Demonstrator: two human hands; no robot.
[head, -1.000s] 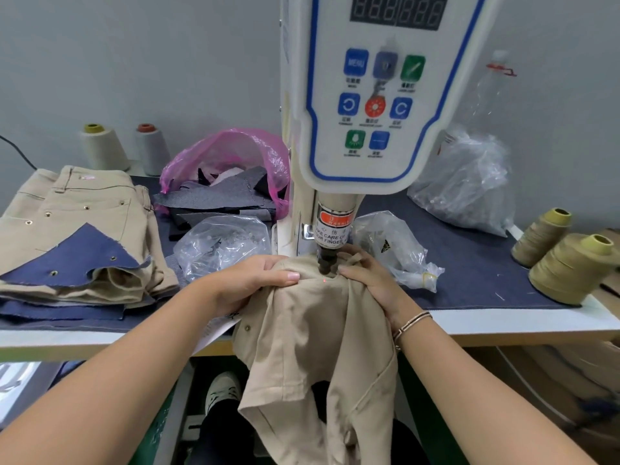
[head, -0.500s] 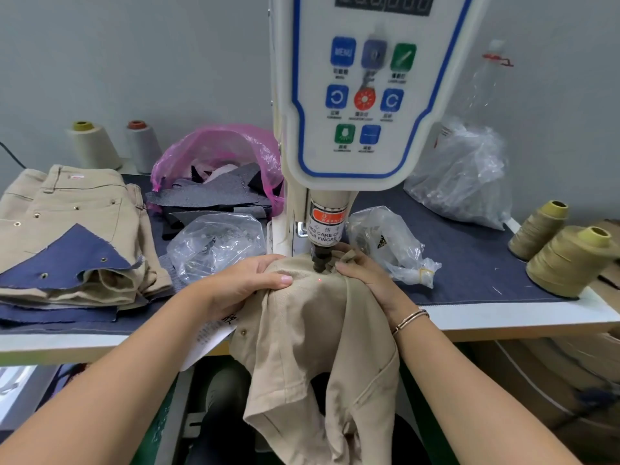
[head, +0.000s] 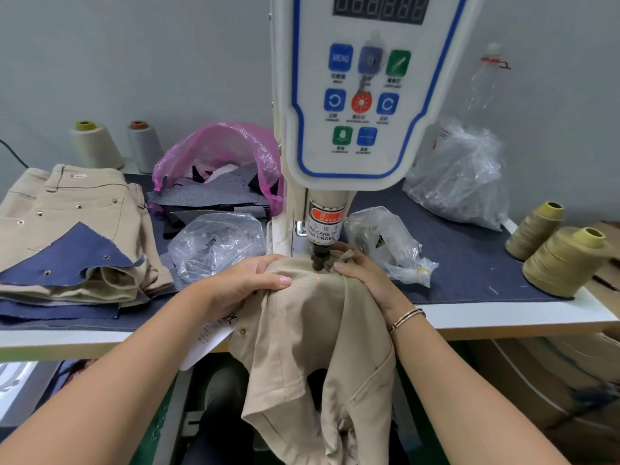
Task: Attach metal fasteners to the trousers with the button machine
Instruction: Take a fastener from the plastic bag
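The beige trousers (head: 312,327) are draped over the counter (head: 503,317) edge, their top bunched under the button machine's (head: 362,95) punch (head: 318,260). The left hand (head: 248,280) and right hand (head: 362,280) each grip a fold of cloth either side of it, fingers curled. To do this well, the person should probably pull the fabric flat, centre the red laser dot (head: 317,279) on the mark, and keep fingertips clear of the punch.
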